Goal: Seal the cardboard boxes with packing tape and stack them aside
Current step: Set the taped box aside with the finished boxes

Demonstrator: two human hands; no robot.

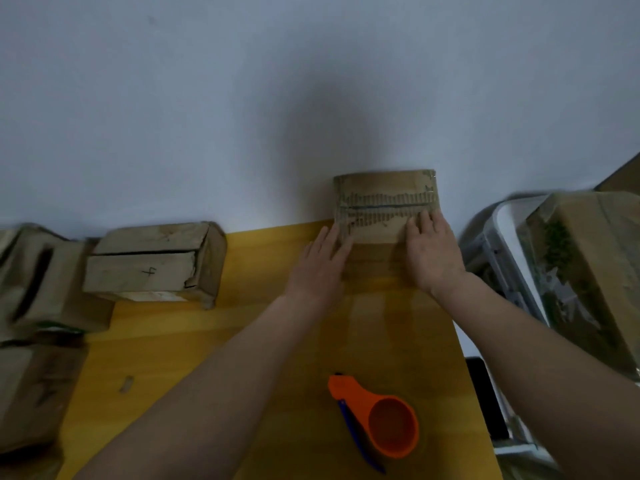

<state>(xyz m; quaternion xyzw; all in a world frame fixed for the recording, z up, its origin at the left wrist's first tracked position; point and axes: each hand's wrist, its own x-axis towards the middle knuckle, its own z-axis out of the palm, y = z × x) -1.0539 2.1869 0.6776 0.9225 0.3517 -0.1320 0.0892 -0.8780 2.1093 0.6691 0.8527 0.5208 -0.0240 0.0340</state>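
Sitting far left on yellow wooden table (214, 344): blurred stack of worn brown cardboard boxes (38, 306). Just right of it, near white wall (242, 98): small brown cardboard box with open top seam and pen mark (149, 265). Small tan scrap (126, 383) lying on table, near edge. Centre right, at far table edge against wall: brown cardboard box with torn taped seam across top (386, 206). Left hand (320, 265) flat, fingers straight, pressing box's left side. Right hand (433, 252) flat, fingers straight, resting on box's top right part. Nearer camera between forearms: orange tape dispenser with blue blade arm (377, 419), untouched. Far right, off table: blurred large brown box wrapped in clear film (588, 271) on white frame (502, 265).
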